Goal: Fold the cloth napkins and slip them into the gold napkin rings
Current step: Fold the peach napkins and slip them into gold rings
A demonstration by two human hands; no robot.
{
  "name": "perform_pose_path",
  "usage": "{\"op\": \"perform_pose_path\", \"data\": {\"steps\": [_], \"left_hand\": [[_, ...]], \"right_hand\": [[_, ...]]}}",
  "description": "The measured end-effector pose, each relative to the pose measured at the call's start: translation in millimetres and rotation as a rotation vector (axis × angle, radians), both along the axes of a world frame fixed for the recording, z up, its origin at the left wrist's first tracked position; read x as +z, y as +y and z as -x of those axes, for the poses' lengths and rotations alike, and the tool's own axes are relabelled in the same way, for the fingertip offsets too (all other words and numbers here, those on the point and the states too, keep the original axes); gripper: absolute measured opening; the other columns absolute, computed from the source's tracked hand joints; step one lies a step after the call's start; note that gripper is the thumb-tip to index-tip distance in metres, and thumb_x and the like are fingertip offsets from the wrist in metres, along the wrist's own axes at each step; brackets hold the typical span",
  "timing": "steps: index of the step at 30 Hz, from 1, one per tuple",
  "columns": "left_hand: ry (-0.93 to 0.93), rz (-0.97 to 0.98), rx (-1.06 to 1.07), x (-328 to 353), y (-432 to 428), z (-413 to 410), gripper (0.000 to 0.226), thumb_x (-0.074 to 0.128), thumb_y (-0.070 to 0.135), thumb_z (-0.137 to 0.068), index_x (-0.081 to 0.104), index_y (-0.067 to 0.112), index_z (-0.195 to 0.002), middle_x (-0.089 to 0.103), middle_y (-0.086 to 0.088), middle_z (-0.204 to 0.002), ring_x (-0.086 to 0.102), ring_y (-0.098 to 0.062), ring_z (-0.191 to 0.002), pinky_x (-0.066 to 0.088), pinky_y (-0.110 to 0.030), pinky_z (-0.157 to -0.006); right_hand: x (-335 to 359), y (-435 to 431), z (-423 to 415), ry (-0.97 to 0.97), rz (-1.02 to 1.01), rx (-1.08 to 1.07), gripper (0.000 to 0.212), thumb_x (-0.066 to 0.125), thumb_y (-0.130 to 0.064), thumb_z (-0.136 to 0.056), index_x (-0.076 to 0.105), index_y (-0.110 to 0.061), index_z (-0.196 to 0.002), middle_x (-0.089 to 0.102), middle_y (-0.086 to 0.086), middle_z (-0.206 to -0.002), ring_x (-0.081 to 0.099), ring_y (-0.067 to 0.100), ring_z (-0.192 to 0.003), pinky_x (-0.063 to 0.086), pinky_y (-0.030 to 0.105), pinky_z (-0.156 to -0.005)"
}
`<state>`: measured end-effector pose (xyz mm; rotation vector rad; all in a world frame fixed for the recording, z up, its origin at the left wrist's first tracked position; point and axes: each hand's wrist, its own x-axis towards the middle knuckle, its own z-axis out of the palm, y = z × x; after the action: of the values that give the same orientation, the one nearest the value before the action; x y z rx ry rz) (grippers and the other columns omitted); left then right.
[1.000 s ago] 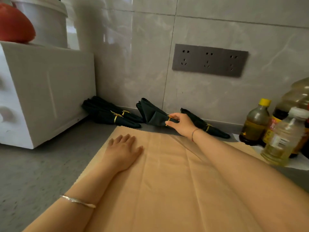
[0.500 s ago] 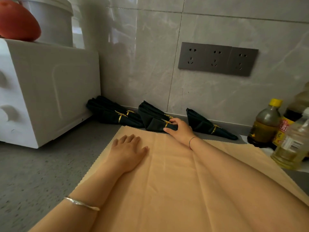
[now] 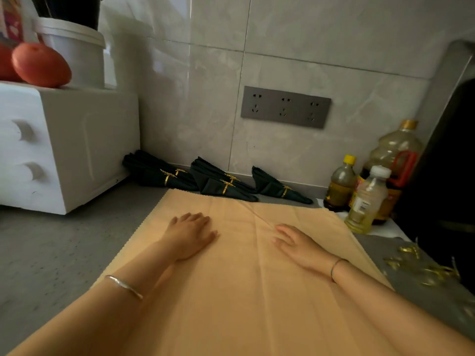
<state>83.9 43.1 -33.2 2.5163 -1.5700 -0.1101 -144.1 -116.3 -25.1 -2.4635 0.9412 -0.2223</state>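
A large tan cloth napkin (image 3: 231, 291) lies spread flat on the grey counter. My left hand (image 3: 189, 233) rests palm down on its far left part, fingers straight. Flat on the cloth to the right of centre lies my right hand (image 3: 299, 244), fingers straight. Along the wall behind the cloth lie several folded dark green napkins in gold rings: a pair at the left (image 3: 156, 173), a pair in the middle (image 3: 218, 185), one at the right (image 3: 275, 187). Loose gold napkin rings (image 3: 421, 265) lie scattered on the counter at the right.
A white drawer unit (image 3: 64, 147) stands at the left with a white bucket (image 3: 77, 55) and red fruit (image 3: 39, 65) on top. Oil bottles (image 3: 367, 199) cluster at the back right beside a dark appliance (image 3: 447, 191). A socket panel (image 3: 285, 106) is on the tiled wall.
My right hand let go of the middle dark napkin by the wall and came back to lie flat on the tan cloth. The camera view shifted, showing the loose rings at the right.
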Motion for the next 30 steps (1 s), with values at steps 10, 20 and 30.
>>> {"op": "perform_pose_path", "data": {"steps": [10,20,30], "left_hand": [[0.082,-0.115,-0.276,4.6,77.7,120.0,0.097,0.016,0.088,-0.068,0.010,0.037,-0.151,0.007,0.012,-0.160,0.003,-0.013,-0.147,0.000,-0.039,-0.119],[0.135,-0.135,-0.436,9.7,155.0,189.1,0.100,0.037,0.087,-0.065,0.011,0.041,-0.150,0.005,0.017,-0.158,-0.003,-0.007,-0.146,0.000,-0.040,-0.121],[0.120,-0.051,-0.427,10.5,173.2,211.7,0.089,0.045,0.078,-0.072,0.027,0.035,-0.148,0.022,0.013,-0.156,0.015,-0.007,-0.145,0.011,-0.029,-0.119]], "right_hand": [[5.4,105.2,144.7,0.166,0.029,0.178,0.077,0.028,-0.070,-0.079,0.019,-0.035,-0.147,0.006,-0.029,-0.145,-0.001,-0.007,-0.138,-0.002,0.014,-0.109],[2.7,176.9,206.7,0.113,0.098,0.260,0.067,0.046,-0.061,-0.085,0.026,-0.038,-0.145,0.011,-0.028,-0.148,0.003,-0.011,-0.137,-0.001,0.011,-0.109],[1.8,200.3,225.9,0.009,0.334,0.246,0.033,0.054,-0.042,-0.092,0.061,-0.033,-0.123,0.054,-0.020,-0.132,0.046,-0.007,-0.120,0.028,0.008,-0.103]]}}
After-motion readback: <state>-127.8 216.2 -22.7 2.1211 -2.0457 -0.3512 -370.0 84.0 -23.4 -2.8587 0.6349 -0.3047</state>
